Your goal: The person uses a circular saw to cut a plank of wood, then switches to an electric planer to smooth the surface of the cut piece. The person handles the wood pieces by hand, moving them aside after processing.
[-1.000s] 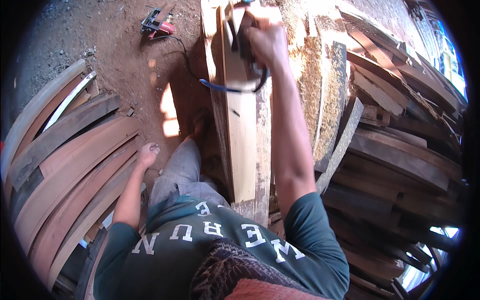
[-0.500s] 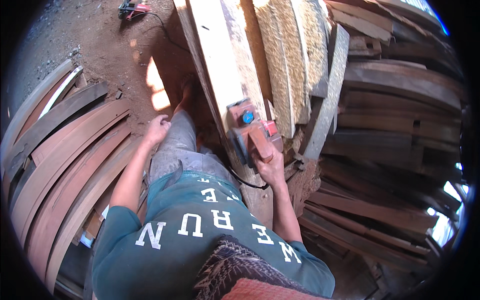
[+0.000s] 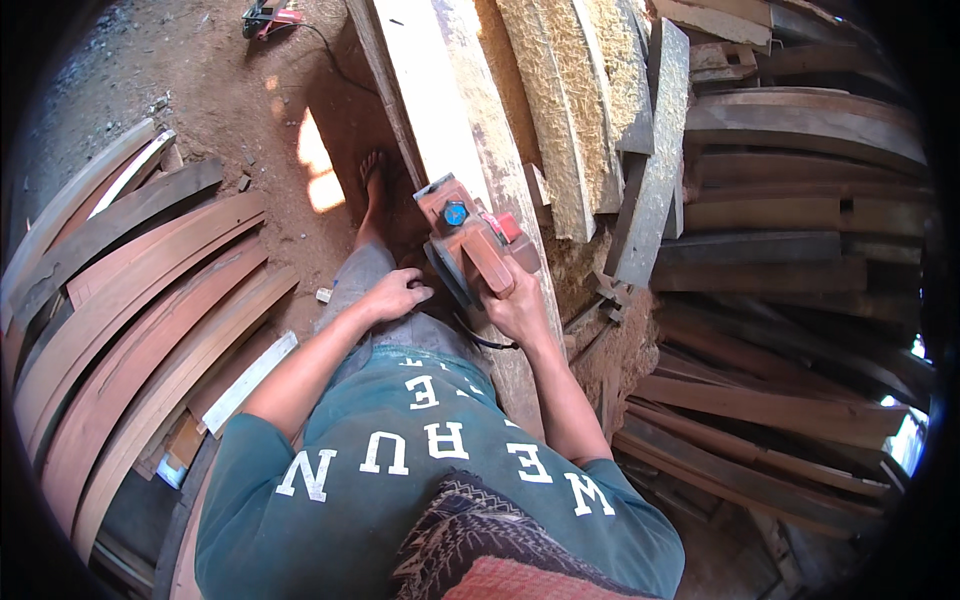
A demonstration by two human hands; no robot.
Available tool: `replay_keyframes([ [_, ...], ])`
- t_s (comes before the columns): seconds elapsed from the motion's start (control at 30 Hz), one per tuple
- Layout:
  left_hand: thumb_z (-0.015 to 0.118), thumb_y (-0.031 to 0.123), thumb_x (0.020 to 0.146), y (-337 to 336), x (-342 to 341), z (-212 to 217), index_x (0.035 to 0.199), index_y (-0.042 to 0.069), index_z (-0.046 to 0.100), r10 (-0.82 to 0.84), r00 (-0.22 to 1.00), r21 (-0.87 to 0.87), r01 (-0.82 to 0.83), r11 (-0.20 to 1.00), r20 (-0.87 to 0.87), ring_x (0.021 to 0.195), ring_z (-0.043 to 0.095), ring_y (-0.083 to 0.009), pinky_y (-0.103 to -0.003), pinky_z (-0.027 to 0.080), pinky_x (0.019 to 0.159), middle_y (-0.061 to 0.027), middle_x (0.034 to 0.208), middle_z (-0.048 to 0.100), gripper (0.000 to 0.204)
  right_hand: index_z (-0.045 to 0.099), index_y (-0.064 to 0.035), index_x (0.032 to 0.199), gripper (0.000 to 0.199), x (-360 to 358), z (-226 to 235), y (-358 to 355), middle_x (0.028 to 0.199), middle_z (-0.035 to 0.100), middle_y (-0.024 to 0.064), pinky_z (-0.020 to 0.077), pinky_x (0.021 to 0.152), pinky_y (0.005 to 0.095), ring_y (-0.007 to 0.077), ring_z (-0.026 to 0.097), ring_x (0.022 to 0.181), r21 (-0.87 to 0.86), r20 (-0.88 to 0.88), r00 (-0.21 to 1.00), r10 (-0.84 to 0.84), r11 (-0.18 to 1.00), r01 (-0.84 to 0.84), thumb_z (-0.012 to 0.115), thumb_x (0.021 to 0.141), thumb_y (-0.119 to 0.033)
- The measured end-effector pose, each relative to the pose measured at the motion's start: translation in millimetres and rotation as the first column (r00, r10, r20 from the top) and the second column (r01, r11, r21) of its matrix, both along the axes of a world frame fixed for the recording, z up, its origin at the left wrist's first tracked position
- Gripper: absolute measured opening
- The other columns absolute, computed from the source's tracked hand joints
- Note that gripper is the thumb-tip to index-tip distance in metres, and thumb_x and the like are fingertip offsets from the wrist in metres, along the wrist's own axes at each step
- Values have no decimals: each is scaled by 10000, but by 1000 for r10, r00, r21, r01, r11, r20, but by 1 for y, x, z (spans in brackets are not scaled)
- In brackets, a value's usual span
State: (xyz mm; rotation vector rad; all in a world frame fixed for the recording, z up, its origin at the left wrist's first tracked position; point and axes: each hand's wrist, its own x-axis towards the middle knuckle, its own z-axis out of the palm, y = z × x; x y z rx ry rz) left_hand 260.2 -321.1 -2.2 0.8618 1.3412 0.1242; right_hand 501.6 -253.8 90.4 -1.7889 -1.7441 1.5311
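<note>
My right hand (image 3: 517,303) is wrapped round the rear handle of a dusty reddish electric planer (image 3: 465,235) with a blue knob at its front. The planer is turned askew and overhangs the left edge of a long pale wooden beam (image 3: 440,90); whether its sole touches the wood I cannot tell. A black cord (image 3: 485,340) trails from the tool beside my wrist. My left hand (image 3: 395,296) hovers by my thigh, just left of the planer. Its fingers are loosely bent and apart, with nothing visible in them.
Curved reddish planks (image 3: 150,300) are stacked at my left. Shavings cover boards (image 3: 550,110) right of the beam, and a grey timber (image 3: 655,150) slants beside them. Darker boards (image 3: 800,270) pile up at far right. Another red corded tool (image 3: 275,20) lies on the dirt floor.
The planer in my right hand has shifted left and turned across the beam's edge. My left hand has come in rightward, closer to the planer. The view has shifted slightly.
</note>
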Motion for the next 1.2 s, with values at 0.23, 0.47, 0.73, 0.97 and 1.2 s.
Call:
replay_keyframes([
  [0.23,706,261,948,17,10,-22,1133,-106,718,221,968,-189,-196,962,121,997,732,-296,-398,576,884,-196,1083,753,411,696,16,1113,267,-36,8,42,946,769,176,585,847,368,223,763,923,94,-12,998,64,994,-63,719,851,-25],
  [0.47,643,176,1038,45,7,-6,1268,-2,689,598,756,-531,-402,746,267,1038,705,-194,-313,586,909,-87,1196,707,294,699,17,1101,247,-79,2,94,935,772,177,588,815,370,223,768,902,145,-6,997,71,987,-70,721,861,-36],
  [0.73,634,214,1065,94,-20,-1,1299,82,666,747,605,-702,-405,586,274,1025,710,-119,-302,593,922,-22,1125,728,271,710,15,1092,240,-134,3,161,911,770,161,589,804,358,193,752,878,130,-34,999,19,991,-15,712,856,-26],
  [0.97,711,214,980,132,-33,21,1254,-2,669,190,981,-135,-186,973,24,983,747,-261,-386,593,895,-118,1046,763,352,728,19,1156,323,-185,10,236,940,779,162,589,825,352,188,747,887,153,-40,999,24,988,-17,712,838,-33],
  [1.2,684,-31,773,173,-73,49,1398,-23,572,49,960,668,155,727,-276,1110,618,-396,-488,551,972,-224,1525,515,635,708,14,1053,265,-238,6,318,928,754,283,588,843,463,442,761,945,232,-50,999,19,973,-7,700,810,-91],
])
